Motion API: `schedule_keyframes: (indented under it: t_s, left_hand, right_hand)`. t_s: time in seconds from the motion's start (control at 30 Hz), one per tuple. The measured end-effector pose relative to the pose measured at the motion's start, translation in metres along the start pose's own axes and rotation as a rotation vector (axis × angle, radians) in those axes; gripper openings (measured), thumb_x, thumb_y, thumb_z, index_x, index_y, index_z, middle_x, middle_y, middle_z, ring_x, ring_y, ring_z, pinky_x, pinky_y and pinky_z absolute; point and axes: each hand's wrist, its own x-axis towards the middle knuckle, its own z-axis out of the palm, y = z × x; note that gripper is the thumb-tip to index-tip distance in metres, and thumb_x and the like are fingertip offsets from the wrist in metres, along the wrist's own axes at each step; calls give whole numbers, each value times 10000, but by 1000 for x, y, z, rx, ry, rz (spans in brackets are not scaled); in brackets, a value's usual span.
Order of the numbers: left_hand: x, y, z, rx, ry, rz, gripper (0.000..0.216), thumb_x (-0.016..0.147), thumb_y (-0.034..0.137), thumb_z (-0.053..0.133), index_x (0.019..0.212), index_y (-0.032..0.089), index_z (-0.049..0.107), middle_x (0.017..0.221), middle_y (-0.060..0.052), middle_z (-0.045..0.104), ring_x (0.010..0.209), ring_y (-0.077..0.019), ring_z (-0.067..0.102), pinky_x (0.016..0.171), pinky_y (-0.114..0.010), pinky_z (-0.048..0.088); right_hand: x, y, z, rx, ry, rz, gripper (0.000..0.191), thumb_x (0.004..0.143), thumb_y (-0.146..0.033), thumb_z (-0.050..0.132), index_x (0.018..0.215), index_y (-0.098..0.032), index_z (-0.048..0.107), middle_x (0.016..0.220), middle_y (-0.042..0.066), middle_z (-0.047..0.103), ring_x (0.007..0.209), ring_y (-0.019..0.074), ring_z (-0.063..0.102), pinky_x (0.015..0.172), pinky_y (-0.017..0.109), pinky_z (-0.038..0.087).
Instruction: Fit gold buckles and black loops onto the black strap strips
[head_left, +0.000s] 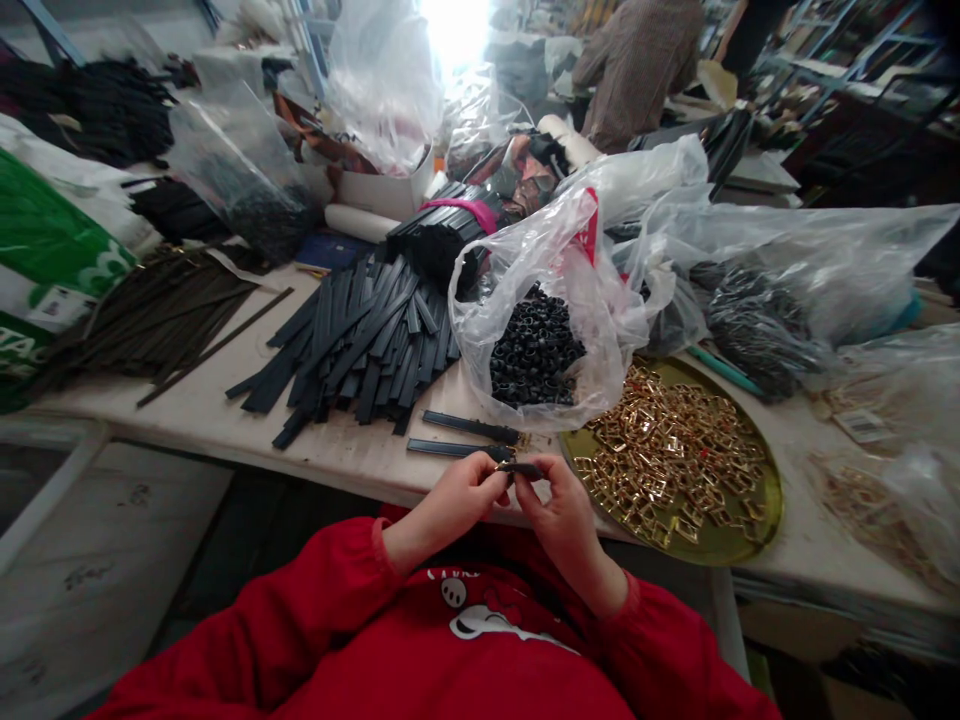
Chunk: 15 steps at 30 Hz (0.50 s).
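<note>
Close to the table's front edge, my left hand (474, 490) pinches a gold buckle (504, 466) at one end of a short black strap piece (523, 469). My right hand (561, 503) has its fingers closed on the strap's other side, touching the left fingertips. Just beyond them lie two black straps (461, 450) with buckle ends pointing right. A brass-coloured round tray (769, 520) full of gold buckles (675, 450) is right of my right hand. Behind my hands, an open plastic bag (476, 345) holds many small black loops (536, 345).
A fanned pile of black straps (360, 340) spreads left of the bag, with thin dark strips (172, 310) farther left. More plastic bags (780, 290) crowd the right. A green and white sack (60, 240) stands at left. Another person (641, 70) is at the back.
</note>
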Motion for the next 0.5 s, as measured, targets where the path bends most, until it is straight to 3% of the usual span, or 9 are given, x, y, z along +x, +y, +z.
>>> schedule_keyframes:
  t_s: [0.2, 0.3, 0.37, 0.43, 0.5]
  left_hand:
    - [-8, 2, -8, 134, -108, 46, 260, 749, 412, 524, 676, 168, 475, 530, 65, 490, 445, -76, 421, 416, -189, 293]
    - [-5, 4, -12, 181, -17, 83, 253, 716, 393, 575, 682, 162, 478, 543, 56, 513, 484, -86, 455, 438, -189, 310]
    - [-1, 7, -13, 155, 13, 117, 243, 717, 353, 581, 841, 157, 504, 589, 53, 544, 513, -96, 495, 466, -194, 351]
    - [5, 10, -14, 118, -39, 149, 296, 755, 326, 535, 998, 164, 487, 632, 47, 562, 532, -99, 516, 494, -202, 386]
    - [11, 11, -15, 109, -84, 158, 255, 797, 325, 472, 992, 165, 505, 615, 47, 539, 523, -92, 504, 496, -201, 391]
  right_hand:
    - [0, -7, -10, 336, -335, 265, 237, 721, -396, 596, 719, -195, 471, 630, -40, 501, 567, 106, 470, 542, 228, 380]
    - [0, -17, -12, 337, -386, 187, 262, 744, -439, 573, 733, -192, 487, 632, -36, 498, 574, 103, 465, 552, 226, 374]
    - [9, -20, -16, 283, -461, 101, 267, 784, -451, 523, 755, -186, 514, 648, -22, 514, 591, 109, 475, 567, 232, 379]
    - [31, -17, -24, 186, -546, 50, 291, 822, -454, 462, 766, -179, 538, 636, -11, 525, 586, 118, 484, 560, 240, 384]
    - [64, -7, -36, 20, -476, -3, 296, 845, -432, 419, 764, -177, 547, 616, -6, 525, 581, 131, 493, 553, 248, 387]
